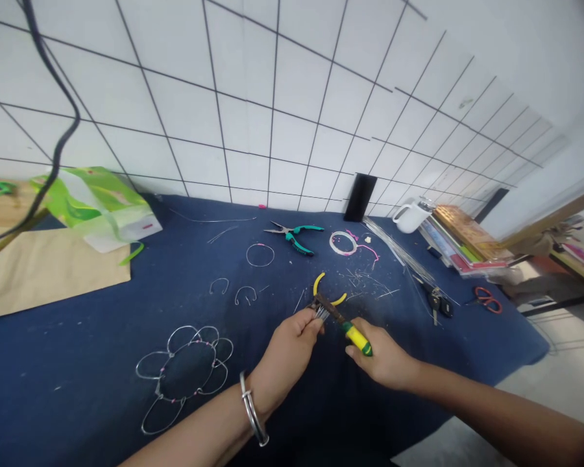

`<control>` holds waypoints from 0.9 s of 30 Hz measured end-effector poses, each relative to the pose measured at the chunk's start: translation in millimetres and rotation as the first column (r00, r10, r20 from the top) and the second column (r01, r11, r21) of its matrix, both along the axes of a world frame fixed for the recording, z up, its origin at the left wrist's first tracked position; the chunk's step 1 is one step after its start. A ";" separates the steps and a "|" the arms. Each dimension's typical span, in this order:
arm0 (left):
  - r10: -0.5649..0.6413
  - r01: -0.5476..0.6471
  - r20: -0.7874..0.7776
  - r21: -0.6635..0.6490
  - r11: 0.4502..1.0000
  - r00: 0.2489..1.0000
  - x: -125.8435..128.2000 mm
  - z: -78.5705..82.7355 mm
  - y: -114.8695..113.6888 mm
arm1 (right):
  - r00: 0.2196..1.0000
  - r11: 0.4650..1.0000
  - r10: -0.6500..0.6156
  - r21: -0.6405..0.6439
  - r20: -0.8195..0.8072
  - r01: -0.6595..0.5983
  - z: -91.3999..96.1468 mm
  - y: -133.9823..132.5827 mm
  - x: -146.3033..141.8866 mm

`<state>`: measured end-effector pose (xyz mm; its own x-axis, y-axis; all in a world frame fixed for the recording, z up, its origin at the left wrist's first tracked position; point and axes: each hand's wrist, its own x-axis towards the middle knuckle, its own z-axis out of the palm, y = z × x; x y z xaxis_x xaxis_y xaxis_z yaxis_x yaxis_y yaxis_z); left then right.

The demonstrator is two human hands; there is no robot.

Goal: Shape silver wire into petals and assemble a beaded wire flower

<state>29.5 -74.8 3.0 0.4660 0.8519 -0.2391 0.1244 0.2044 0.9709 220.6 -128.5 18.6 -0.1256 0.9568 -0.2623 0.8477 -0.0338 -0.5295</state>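
Observation:
My left hand (292,347) is closed in a pinch on a small bundle of short silver wires (322,314). My right hand (382,357) grips the yellow-and-green handle of a tool (356,337), and the tool's dark, rusty end meets the wire bundle. Both hands hover just above the dark blue cloth (102,363). A yellow-handled plier (327,288) lies on the cloth right behind the hands. A flower-shaped wire frame (185,373) with small pink beads lies to the left of my left forearm.
Teal-handled pliers (294,235), a wire ring (260,254), bent wire hooks (233,290), a wire coil (343,242) and long straight wires (394,250) lie further back. Keys (438,301), red scissors (487,299), a white mug (411,215), stacked books (460,240), a green bag (95,201).

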 end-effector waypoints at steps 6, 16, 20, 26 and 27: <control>-0.042 0.044 -0.040 0.066 0.997 0.998 -0.4 9.0 -1.6 | 0.999 1.000 0.028 -0.012 -0.041 -0.029 2.6 -1.0 4.1; -0.066 0.075 -0.078 0.122 0.990 0.995 -2.1 6.2 2.5 | 0.998 0.998 0.057 -0.031 -0.024 -0.058 0.8 2.5 5.6; -0.075 0.085 -0.092 0.109 0.990 0.993 -3.0 6.4 4.4 | 0.996 0.994 0.070 -0.080 -0.063 -0.075 3.3 7.8 6.5; -0.046 0.049 -0.062 0.046 0.998 0.997 -1.5 6.4 2.8 | 0.982 0.983 0.072 -0.156 -0.172 -0.100 4.6 13.4 13.0; -0.036 0.037 -0.041 0.018 0.999 0.999 -0.8 3.4 2.4 | 0.984 0.982 0.038 -0.177 -0.174 -0.069 3.8 13.0 13.2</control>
